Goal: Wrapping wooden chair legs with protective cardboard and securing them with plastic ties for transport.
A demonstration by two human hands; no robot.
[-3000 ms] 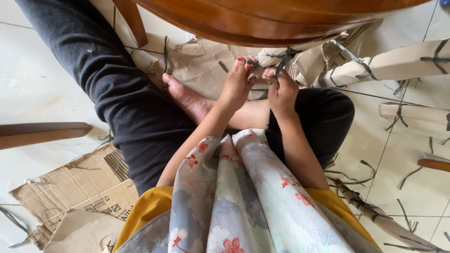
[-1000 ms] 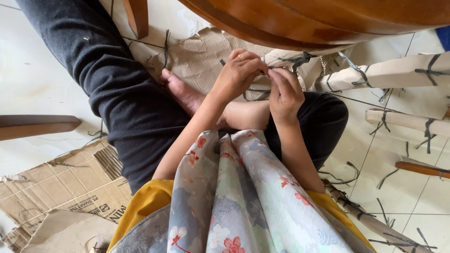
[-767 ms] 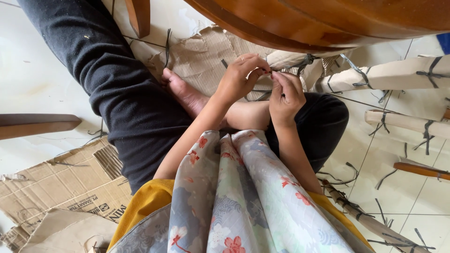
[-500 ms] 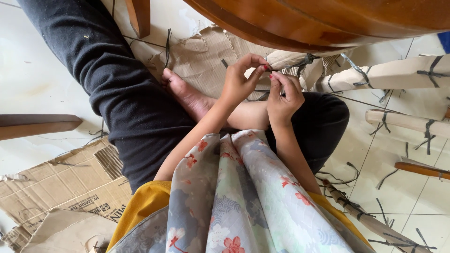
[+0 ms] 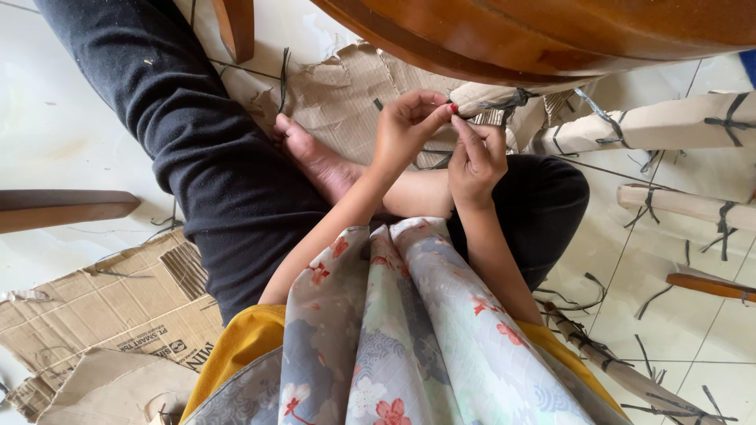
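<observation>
I sit on the floor with my legs folded under a round wooden table top. My left hand and my right hand meet in front of me, fingertips pinched together on a thin dark strap. The strap runs around a cardboard-wrapped wooden leg lying just beyond my fingers. Which hand carries the grip on the strap is hard to tell; both touch it.
Torn cardboard lies under my bare foot. More wrapped legs bound with dark straps lie at the right, cut strap bits scattered on the white tiles. Flattened cardboard sits at the lower left, a wooden piece at the left.
My hands have stayed at the wrapped leg; the fingers have shifted from spread apart to pinched together on the strap. The view has drifted slightly.
</observation>
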